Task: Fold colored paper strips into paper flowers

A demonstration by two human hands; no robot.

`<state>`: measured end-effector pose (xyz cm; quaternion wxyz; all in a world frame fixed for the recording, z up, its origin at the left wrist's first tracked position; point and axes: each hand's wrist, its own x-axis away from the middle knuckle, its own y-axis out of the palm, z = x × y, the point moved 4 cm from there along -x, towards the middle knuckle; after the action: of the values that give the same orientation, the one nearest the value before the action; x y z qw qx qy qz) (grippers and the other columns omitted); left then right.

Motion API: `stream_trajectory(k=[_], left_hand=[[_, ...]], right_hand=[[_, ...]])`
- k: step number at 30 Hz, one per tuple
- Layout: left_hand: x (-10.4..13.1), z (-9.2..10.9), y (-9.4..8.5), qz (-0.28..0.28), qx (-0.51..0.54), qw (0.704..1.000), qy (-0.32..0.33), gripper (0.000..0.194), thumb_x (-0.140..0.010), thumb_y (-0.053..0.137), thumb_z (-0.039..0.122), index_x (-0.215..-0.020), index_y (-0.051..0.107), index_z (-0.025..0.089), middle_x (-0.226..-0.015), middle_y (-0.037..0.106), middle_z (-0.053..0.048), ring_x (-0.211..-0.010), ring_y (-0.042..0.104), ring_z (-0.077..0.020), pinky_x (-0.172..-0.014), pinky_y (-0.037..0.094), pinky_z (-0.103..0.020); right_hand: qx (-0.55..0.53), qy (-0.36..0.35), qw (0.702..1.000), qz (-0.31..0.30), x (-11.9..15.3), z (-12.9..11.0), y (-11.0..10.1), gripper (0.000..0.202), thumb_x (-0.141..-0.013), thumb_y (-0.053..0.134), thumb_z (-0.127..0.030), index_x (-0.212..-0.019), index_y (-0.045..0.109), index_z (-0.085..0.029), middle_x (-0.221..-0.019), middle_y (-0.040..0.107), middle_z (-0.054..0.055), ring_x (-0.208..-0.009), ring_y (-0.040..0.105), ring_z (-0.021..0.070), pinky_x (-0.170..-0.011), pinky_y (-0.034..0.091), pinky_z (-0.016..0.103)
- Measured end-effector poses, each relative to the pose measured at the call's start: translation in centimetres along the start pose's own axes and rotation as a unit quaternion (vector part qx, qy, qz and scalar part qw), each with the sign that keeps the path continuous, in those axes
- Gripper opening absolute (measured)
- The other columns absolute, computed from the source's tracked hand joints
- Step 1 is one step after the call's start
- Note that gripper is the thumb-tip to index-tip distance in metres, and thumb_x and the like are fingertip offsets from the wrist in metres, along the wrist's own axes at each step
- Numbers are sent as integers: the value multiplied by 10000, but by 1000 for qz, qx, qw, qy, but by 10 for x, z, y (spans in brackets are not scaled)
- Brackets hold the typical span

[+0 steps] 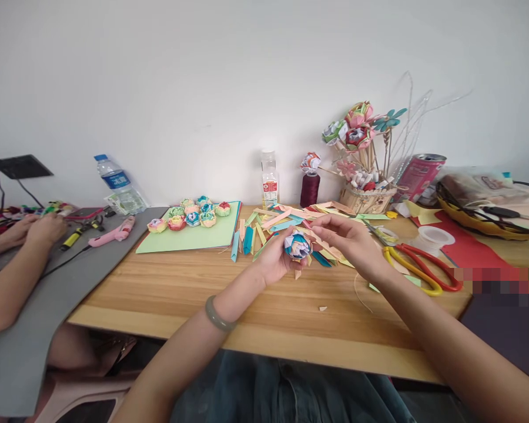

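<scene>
A blue and white folded-paper flower [297, 245] rests in my left hand [277, 257], whose fingers are wrapped round it above the table. Just to its right, my right hand [346, 239] has its thumb and fingertips pinched together; what lies between them, if anything, is too small to make out. Behind and under both hands spreads a pile of folded paper strips [286, 218] in pink, blue, yellow and green. A thin pale thread [358, 294] curls on the wood below my right wrist.
Finished paper flowers [193, 218] sit on green paper sheets [180, 242] at left. Large scissors [418, 267] lie at right. Behind stand a clear bottle [270, 182], a maroon thread spool [310, 189] and a flower basket [365, 198]. Far left, another person's hands [44, 226] work near a pink glue gun [112, 233].
</scene>
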<state>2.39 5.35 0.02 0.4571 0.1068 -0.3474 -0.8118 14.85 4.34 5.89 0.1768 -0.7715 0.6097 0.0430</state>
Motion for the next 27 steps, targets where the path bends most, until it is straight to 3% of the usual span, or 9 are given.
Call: stream_trajectory(k=[7, 12, 19, 23, 27], left_hand=[[-1, 4, -1, 27, 39, 998, 28, 368, -897, 313, 355, -804, 565, 103, -563, 608, -36, -403, 572, -120, -353, 469, -204], [4, 11, 3, 54, 51, 995, 69, 294, -890, 368, 322, -852, 576, 118, -671, 632, -24, -557, 628, -115, -480, 542, -225], [9, 15, 10, -1, 27, 995, 99, 198, -848, 472, 235, -930, 610, 119, -794, 645, -30, -641, 632, -94, -519, 546, -187], [6, 10, 5, -38, -12, 999, 31, 269, -856, 448, 320, -1028, 570, 154, -786, 660, -41, -648, 661, -153, -442, 530, -213], [4, 2, 0, -23, -52, 995, -78, 440, -875, 310, 459, -880, 570, 103, -645, 653, -69, -488, 636, -162, -385, 494, -220]], right_hand=[[183, -132, 974, -18, 2, -4, 2, 190, -765, 601, -363, -825, 636, -186, -764, 571, 30, -678, 506, 140, -538, 399, 252], [262, -229, 937, 15, 5, -8, 0, 130, -826, 536, -263, -848, 638, -184, -792, 590, 53, -723, 538, 154, -590, 425, 271], [314, -309, 897, 40, 8, -11, 0, 103, -862, 463, -180, -819, 555, -190, -796, 555, 57, -750, 530, 158, -644, 438, 287], [340, -349, 872, 54, 11, -12, -1, 95, -866, 444, -148, -847, 526, -191, -817, 549, 63, -771, 533, 158, -650, 444, 274], [423, -411, 806, 49, 16, -8, 1, 113, -849, 454, -129, -906, 531, -189, -835, 571, 68, -739, 546, 156, -587, 437, 249]])
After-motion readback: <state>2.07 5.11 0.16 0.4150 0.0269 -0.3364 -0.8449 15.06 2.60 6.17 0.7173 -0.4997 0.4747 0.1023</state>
